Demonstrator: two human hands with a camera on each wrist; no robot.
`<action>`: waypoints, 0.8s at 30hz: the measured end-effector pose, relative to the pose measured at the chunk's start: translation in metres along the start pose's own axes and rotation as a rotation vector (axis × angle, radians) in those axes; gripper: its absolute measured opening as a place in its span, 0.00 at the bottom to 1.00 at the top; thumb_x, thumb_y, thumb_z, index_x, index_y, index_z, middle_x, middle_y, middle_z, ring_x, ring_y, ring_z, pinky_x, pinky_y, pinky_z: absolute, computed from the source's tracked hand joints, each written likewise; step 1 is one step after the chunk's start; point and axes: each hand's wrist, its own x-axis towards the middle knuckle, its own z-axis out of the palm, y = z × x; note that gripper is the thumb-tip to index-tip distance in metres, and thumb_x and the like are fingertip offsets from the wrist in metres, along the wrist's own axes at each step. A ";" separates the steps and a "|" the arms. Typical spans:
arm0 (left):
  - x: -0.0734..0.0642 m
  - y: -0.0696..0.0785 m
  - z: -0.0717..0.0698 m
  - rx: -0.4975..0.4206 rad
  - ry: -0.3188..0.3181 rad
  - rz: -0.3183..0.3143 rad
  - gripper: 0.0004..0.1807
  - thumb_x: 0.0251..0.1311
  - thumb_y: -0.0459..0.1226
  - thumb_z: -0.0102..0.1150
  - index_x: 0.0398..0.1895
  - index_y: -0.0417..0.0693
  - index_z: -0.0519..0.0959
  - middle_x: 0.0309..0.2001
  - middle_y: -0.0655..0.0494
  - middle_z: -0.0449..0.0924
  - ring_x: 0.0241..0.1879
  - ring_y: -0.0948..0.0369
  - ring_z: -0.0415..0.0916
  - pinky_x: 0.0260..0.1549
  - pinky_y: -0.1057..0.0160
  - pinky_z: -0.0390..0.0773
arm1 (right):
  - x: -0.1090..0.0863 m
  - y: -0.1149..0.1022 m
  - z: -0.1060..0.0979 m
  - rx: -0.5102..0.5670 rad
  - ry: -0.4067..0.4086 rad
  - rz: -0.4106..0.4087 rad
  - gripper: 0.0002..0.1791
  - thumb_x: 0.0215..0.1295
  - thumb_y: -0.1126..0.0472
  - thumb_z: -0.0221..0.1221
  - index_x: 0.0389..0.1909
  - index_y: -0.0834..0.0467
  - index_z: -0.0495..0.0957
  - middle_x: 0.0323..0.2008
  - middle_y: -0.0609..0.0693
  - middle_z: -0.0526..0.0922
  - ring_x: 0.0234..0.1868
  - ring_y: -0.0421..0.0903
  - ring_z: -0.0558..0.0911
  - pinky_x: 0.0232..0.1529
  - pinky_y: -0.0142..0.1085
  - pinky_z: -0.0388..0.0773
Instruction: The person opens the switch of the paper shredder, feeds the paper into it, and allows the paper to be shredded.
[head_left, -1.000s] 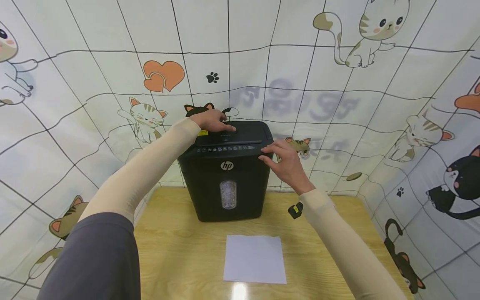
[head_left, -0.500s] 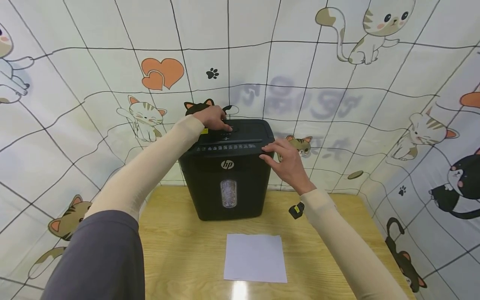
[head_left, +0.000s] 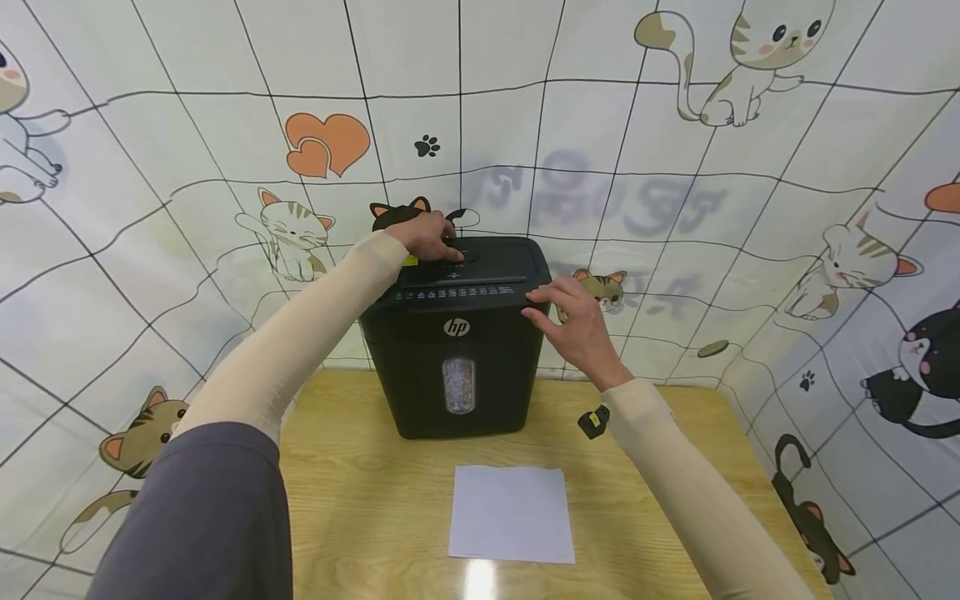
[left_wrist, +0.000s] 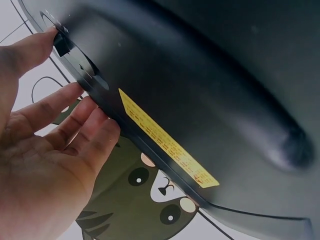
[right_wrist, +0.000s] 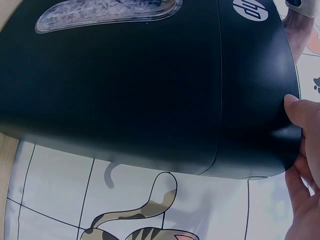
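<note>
A black HP paper shredder [head_left: 495,367] stands upright; paper bits show through its clear window [head_left: 459,386]. My left hand [head_left: 426,236] reaches over the back left of its lid. In the left wrist view, the thumb touches a small black switch [left_wrist: 61,44] in a recess, and the fingertips rest along the lid's edge beside a yellow label [left_wrist: 165,145]. With the thumb on the front and the fingers round the side, my right hand [head_left: 573,321] holds the shredder's upper right corner. A sheet of white paper [head_left: 512,514] lies in front of the shredder.
Both shredder and paper sit on a wooden table [head_left: 360,500]. A wall covering [head_left: 600,125] with cat drawings rises close behind the shredder and at both sides. A small black device [head_left: 594,422] with a yellow mark is at my right wrist.
My left thumb has drawn back slightly to the left on the lid. The right hand keeps its hold; the shredder and paper stay put while the head view shifts a little.
</note>
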 end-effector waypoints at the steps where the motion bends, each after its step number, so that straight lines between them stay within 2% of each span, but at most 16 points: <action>1: 0.001 -0.001 0.001 0.001 -0.001 0.003 0.34 0.75 0.48 0.54 0.75 0.35 0.65 0.70 0.35 0.66 0.69 0.43 0.68 0.70 0.46 0.68 | 0.000 0.000 0.000 0.000 -0.001 0.001 0.14 0.62 0.61 0.71 0.48 0.58 0.87 0.45 0.52 0.85 0.52 0.51 0.81 0.56 0.47 0.78; 11: 0.003 -0.002 0.002 0.000 -0.010 -0.018 0.35 0.75 0.49 0.53 0.77 0.37 0.63 0.72 0.36 0.60 0.70 0.43 0.64 0.71 0.45 0.65 | 0.000 0.002 -0.001 0.004 0.000 -0.015 0.14 0.62 0.62 0.72 0.48 0.58 0.87 0.46 0.52 0.85 0.53 0.51 0.81 0.56 0.47 0.79; 19: 0.004 -0.006 0.002 -0.010 -0.025 -0.017 0.35 0.75 0.48 0.53 0.77 0.38 0.61 0.72 0.37 0.59 0.72 0.44 0.63 0.72 0.45 0.65 | 0.000 0.004 0.000 0.016 -0.006 -0.028 0.14 0.62 0.63 0.72 0.48 0.58 0.87 0.46 0.52 0.85 0.52 0.51 0.81 0.56 0.47 0.79; 24: 0.005 -0.003 0.001 -0.007 -0.034 -0.017 0.36 0.75 0.48 0.52 0.77 0.37 0.61 0.74 0.36 0.58 0.72 0.43 0.61 0.73 0.45 0.63 | 0.000 0.004 -0.001 0.005 0.000 -0.034 0.14 0.61 0.63 0.72 0.48 0.58 0.87 0.45 0.52 0.85 0.51 0.51 0.81 0.56 0.47 0.79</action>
